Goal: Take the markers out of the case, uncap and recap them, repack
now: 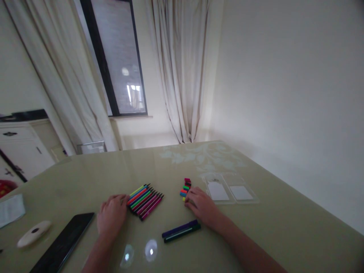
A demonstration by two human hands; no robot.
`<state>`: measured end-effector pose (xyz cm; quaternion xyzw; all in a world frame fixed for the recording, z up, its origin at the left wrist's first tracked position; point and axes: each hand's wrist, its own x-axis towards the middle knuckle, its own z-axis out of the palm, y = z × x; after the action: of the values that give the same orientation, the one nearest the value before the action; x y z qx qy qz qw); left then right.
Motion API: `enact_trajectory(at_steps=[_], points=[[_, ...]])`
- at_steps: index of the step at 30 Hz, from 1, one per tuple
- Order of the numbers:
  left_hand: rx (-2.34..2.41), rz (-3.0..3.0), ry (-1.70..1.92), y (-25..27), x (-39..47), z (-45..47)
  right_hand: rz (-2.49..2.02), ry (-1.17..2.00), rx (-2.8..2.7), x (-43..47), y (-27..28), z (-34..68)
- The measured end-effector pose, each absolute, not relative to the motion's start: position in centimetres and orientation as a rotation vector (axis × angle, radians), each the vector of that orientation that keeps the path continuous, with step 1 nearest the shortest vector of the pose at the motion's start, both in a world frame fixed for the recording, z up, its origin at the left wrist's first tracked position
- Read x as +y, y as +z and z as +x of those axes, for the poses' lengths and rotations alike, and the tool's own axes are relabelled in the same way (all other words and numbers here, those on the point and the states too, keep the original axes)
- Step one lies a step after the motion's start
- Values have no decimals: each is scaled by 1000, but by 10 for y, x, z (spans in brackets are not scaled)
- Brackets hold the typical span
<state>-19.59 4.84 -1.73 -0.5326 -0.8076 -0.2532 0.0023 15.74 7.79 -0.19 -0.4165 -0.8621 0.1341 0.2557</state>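
Observation:
Several uncapped felt-tip pens lie side by side in a slanted row, tips pointing to the upper right. My left hand rests on the table at the row's left end, its fingertips against the pens' back ends and its fingers loosely bent. Across a gap, coloured pen caps stand in a short column. My right hand reaches over the near end of that column, fingers apart, beside a yellow cap. Its fingertips partly cover the caps. Nearer to me lie two capped pens, one purple and one dark green.
An opened clear plastic case with white inserts lies right of the caps. At the left are a black phone or tablet, a whitish oval object and a pale folded cloth or tissue. A wall borders the table's right side.

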Motion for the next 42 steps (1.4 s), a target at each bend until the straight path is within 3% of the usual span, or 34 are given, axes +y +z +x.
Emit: enact_trajectory(at_steps=[3, 8, 15, 18, 42], points=[[-2592, -1683, -721, -17, 46, -200, -1207, 382, -2309, 80, -5, 156], [-2642, -1631, -935, -8, 48, -193, -1267, 399, -2303, 81, -7, 156], [-2365, -1972, -2091, 8, 50, -140, -1126, 671, -1983, 79, 7, 158], [-2314, -2139, -2307, 10, 45, -112, -1011, 808, -1850, 79, 16, 160], [-2348, -2259, -2183, 9, 40, -98, -946, 857, -1730, 78, 19, 160]])
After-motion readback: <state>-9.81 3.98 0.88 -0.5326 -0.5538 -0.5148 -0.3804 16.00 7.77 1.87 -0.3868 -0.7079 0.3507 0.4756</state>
